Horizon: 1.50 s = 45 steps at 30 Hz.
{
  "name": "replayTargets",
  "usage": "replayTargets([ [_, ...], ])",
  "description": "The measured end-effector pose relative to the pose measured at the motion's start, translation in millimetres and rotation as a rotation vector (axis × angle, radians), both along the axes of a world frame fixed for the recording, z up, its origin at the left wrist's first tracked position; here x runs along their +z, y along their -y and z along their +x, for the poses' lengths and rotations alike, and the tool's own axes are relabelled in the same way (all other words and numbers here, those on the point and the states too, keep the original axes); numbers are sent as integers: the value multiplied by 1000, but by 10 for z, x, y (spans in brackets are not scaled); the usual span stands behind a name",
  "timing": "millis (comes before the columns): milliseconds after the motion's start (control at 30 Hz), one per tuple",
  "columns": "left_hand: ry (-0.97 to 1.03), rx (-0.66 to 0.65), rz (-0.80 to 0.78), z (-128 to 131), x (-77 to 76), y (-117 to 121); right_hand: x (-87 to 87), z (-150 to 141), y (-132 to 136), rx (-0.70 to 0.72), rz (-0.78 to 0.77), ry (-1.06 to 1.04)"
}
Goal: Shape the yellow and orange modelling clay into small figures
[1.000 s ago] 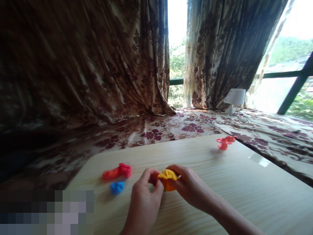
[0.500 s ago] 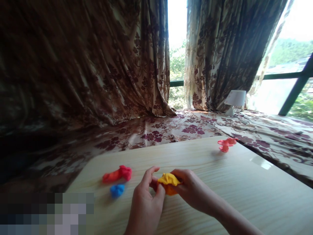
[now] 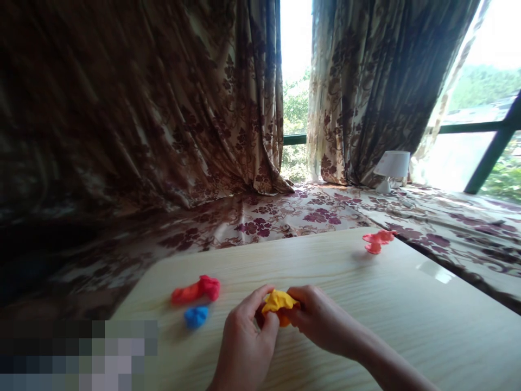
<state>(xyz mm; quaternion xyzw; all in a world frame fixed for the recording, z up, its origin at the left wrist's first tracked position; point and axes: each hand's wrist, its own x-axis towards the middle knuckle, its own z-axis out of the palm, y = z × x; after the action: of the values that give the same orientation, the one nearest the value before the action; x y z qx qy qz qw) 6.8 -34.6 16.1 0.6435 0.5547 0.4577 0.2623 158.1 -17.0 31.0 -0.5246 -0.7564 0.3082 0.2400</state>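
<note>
A lump of yellow modelling clay [image 3: 279,301], darker orange-yellow underneath, is held between both hands over the light wooden table. My left hand [image 3: 249,334] is closed round its left side, thumb pressed on the near face. From the right, my right hand [image 3: 315,312] pinches the other edge with its fingers; some fingertips are hidden behind the clay. To the left of my hands lies a blue lump of clay [image 3: 196,317]. Just beyond it rests a red and pink piece of clay [image 3: 197,289], long with a knobbly right end.
The table [image 3: 228,266] has a pale wood-grain top. Near its far right corner stands a coral-red clay piece [image 3: 376,241] on a small foot. Behind, floral cloth [image 3: 260,217] covers a surface carrying a white lamp [image 3: 393,165]. Floral curtains [image 3: 203,108] hang by the windows.
My left hand's fingers have curled in closer round the yellow clay, its index finger now bent toward it. The clay's top has shifted shape slightly. The other pieces have stayed put.
</note>
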Motion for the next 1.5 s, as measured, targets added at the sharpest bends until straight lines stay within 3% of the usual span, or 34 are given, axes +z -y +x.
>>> replayTargets([
  [300,49,-1,-123,4,38,8,-35,1,-5,-66,134,-10],
  [767,-314,30,-63,-4,-13,2,-12,-23,8,-41,247,125],
  [900,-306,50,-57,-31,-19,-25,-8,-11,13,-5,256,91],
  [967,-261,49,32,-38,9,-32,2,5,0,-35,274,43],
  [1100,-86,109,320,-11,139,25,4,55,-58,-202,434,-118],
  [1167,50,74,312,20,191,72,-4,74,-74,-260,537,-189],
  [1267,347,-118,13,66,209,105,-20,77,-58,-266,659,-255],
  [1367,796,-272,-298,76,210,80,-26,52,-11,-185,732,-263],
  [1500,1273,-267,-455,21,238,29,-19,5,49,18,735,-178],
])
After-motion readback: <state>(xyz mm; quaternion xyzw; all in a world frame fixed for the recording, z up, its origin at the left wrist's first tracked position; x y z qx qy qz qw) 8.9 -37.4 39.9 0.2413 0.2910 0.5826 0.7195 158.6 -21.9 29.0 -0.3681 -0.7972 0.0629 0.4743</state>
